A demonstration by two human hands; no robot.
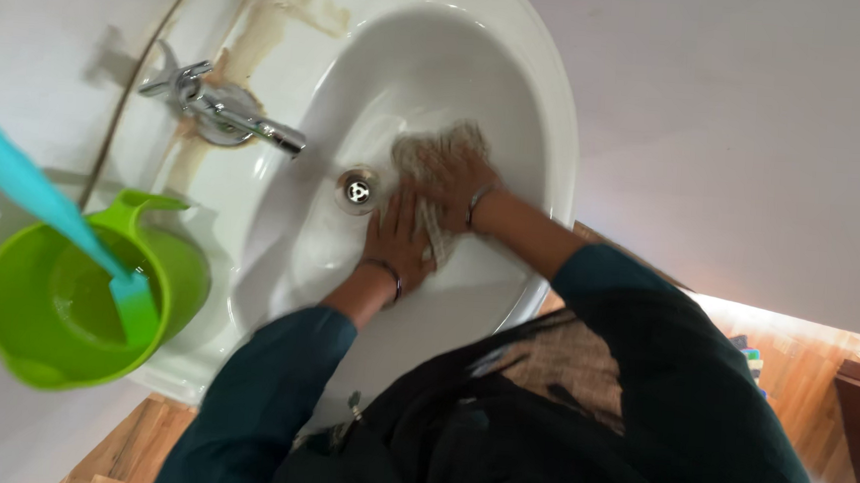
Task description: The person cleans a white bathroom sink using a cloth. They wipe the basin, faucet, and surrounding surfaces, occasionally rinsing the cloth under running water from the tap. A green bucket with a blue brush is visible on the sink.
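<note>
Down in the white basin (546,129), beside the drain (357,190), both hands press a pale cloth (435,157); left hand (397,242) flat, right hand (459,179) gripping; firmer, overlapping strokes would likely scrub better.

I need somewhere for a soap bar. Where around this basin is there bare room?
Free: the broad white rim right of the bowl. Crowded: the bowl centre, where the left hand and right hand press a cloth by the drain; the tap and green mug fill the left side.
</note>
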